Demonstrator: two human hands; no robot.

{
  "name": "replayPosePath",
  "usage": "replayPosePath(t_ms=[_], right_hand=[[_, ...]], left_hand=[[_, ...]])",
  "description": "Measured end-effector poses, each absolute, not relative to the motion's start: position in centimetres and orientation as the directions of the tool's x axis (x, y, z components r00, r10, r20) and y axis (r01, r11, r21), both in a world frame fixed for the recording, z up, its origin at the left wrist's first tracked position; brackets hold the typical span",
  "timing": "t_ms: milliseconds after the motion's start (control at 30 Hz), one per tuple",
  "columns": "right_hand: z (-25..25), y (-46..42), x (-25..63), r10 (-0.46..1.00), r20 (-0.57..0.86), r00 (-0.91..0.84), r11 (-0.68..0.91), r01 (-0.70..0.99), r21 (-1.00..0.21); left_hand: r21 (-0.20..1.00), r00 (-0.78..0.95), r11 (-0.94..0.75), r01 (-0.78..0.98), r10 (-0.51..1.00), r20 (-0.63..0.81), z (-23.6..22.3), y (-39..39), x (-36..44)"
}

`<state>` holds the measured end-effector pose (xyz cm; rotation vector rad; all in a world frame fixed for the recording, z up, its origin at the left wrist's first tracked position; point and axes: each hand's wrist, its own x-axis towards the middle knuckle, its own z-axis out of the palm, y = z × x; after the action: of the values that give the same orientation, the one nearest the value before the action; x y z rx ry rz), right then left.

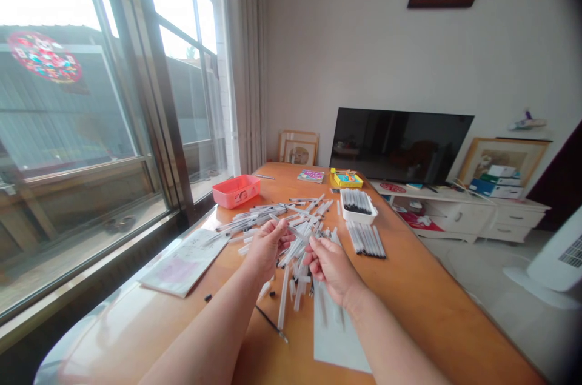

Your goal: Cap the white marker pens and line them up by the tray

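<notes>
Nearest to me, a pale sheet of paper (337, 344) lies on the tabletop (409, 281), running partly under my right forearm. Left of it is a slim dark pen refill (269, 322), slanting with its metallic end toward me, and a small black cap (272, 294).

Just beyond, above the middle of the tabletop, I hold a clear pen tube (298, 232) between both hands. My left hand (269, 245) pinches it between thumb and fingers (282, 227), with hardly any gap; my right hand (331, 265) is pinched just as narrowly, seemingly on its other end, the lower fingers curled in.

To do this well, I'd judge it best to line both grips up along the tube, press lightly with the fingertips and avoid bending such thin plastic. Its long axis runs crosswise, from the window side toward the right edge, dipping slightly to the right. Which end is the writing end I cannot tell, as my fingers cover too much.

Past my hands spreads a loose heap of pen parts (254, 215), with a booklet (182, 265) by the left edge. Near the right edge lie a row of black-ended pen barrels (365, 241) and, behind it, a filled white basket (369, 219). A coral plastic box (236, 192) stands near the left edge; a yellow box (349, 181) sits toward the far right corner.
</notes>
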<state>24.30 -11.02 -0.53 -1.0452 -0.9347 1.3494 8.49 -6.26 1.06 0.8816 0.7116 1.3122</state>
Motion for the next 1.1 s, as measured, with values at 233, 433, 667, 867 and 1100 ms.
replayPosePath(t_ms=[233,433,667,867,1100], right_hand=[[-0.7,-11.0,24.3,0.999,0.023,0.033,0.03,-0.206,-0.978],[-1.2,-11.1,24.1,0.946,0.312,0.088,0.278,0.273,-0.921],[-0.6,-11.6,24.0,0.897,0.441,0.036,0.359,0.523,-0.773],[-0.4,-11.6,23.8,0.88,0.474,0.032,0.371,0.575,-0.729],[-1.3,-11.0,24.3,0.92,0.379,0.098,0.312,0.401,-0.861]], left_hand=[[0.891,0.3,0.06,-0.449,0.95,0.087,1.0,-6.8,8.9],[0.902,0.158,0.067,-0.426,0.987,0.001,0.4,-6.4,9.2],[0.927,0.058,0.055,-0.371,0.998,-0.036,-0.1,-6.4,9.5],[0.941,0.053,0.086,-0.327,0.996,-0.072,0.0,-6.5,9.4],[0.894,0.275,0.096,-0.438,0.961,0.031,0.7,-6.6,9.0]])
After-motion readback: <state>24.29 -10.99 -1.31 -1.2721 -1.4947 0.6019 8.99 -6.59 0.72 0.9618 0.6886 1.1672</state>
